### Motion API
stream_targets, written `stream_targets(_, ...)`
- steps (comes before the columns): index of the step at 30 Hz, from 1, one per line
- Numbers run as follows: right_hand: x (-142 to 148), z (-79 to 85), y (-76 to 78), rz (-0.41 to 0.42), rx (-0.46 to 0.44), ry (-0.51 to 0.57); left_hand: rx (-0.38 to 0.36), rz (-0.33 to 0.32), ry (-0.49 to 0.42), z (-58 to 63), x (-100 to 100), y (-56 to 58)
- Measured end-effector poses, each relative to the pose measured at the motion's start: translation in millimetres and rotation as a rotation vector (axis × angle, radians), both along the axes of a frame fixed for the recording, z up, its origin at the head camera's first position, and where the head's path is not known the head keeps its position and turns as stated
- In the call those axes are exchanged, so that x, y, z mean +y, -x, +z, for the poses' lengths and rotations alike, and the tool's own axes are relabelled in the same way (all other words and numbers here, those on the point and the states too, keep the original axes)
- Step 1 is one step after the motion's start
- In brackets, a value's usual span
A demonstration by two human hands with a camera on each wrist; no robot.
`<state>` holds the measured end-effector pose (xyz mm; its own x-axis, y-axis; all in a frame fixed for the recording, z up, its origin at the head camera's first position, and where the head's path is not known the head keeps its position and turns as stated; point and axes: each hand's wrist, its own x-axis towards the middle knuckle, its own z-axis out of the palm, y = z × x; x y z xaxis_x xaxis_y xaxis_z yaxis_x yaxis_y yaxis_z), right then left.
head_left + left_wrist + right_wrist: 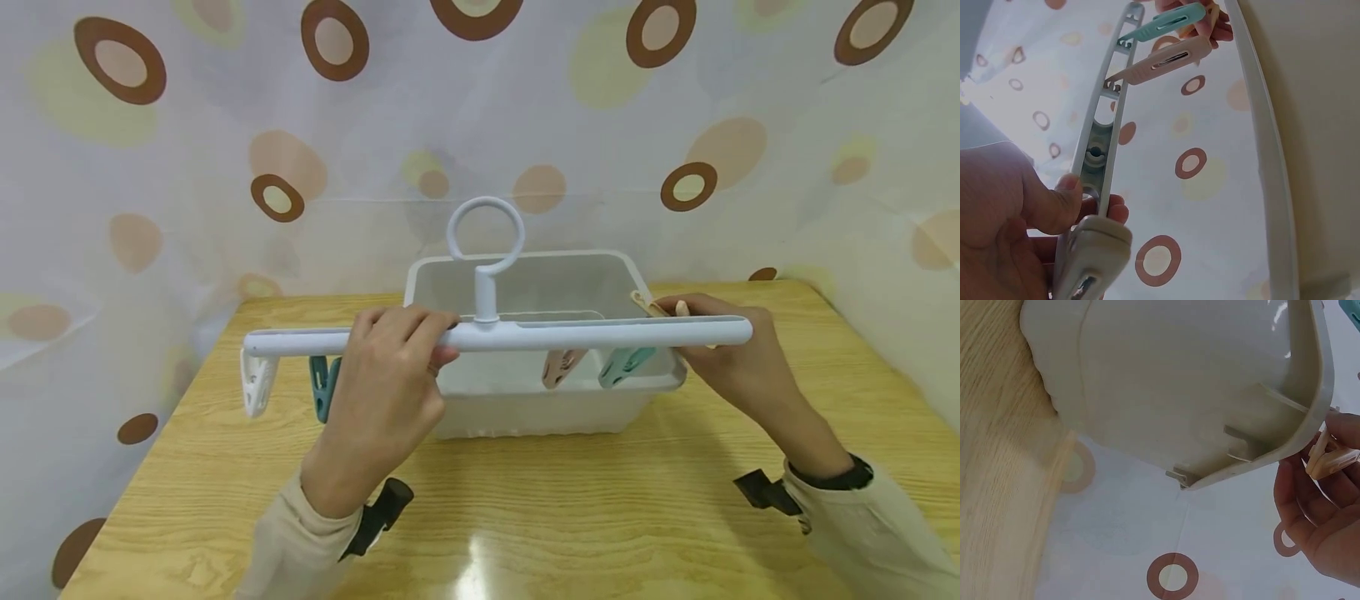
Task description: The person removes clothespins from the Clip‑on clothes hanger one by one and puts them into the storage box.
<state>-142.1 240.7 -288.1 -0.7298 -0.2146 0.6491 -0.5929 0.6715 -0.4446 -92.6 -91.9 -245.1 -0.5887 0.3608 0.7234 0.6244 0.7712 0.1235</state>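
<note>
A pale white clip hanger (570, 335) with a ring-shaped hook is held level above a white plastic basin (525, 417). My left hand (386, 383) grips its bar left of the hook, fingers wrapped over the top. At the right end, my right hand (738, 354) pinches a light orange clothespin (1332, 459) beside the basin's rim. Hanging from the bar are a white clip (257, 387) and a dark teal clip (322, 390) on the left, and a pink clip (1169, 60) and a light teal clip (1169, 24) on the right. The left hand partly hides the dark teal clip.
The basin stands on a wood-grain table (525, 517), behind and below the hanger. A white cloth backdrop (390, 117) with brown and peach ovals rises behind the table and along its sides. Small dark cameras are strapped to both wrists.
</note>
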Motion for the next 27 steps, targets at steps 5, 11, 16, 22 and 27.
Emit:
stream_targets(5, 0.5, -3.3, 9.3, 0.028, 0.026, -0.045, -0.002, 0.007, -0.003, -0.6, 0.7, -0.9)
stream_targets(11, 4.6, 1.3, 21.5, 0.127, 0.052, -0.068, -0.001, 0.005, 0.003, -1.6, 0.9, -0.7)
stream_targets(16, 4.5, 12.1, 31.6, 0.184, 0.043, -0.167, 0.005, 0.006, 0.012, -2.6, 0.9, -0.7)
stream_targets(22, 1.5, 23.6, 46.3, 0.277, -0.033, -0.315, 0.012, 0.003, 0.021, -3.2, 0.7, -0.7)
stream_targets(27, -0.8, 28.2, 58.3, 0.346, -0.076, -0.425, 0.011, -0.003, 0.031, -3.7, 0.7, -1.4)
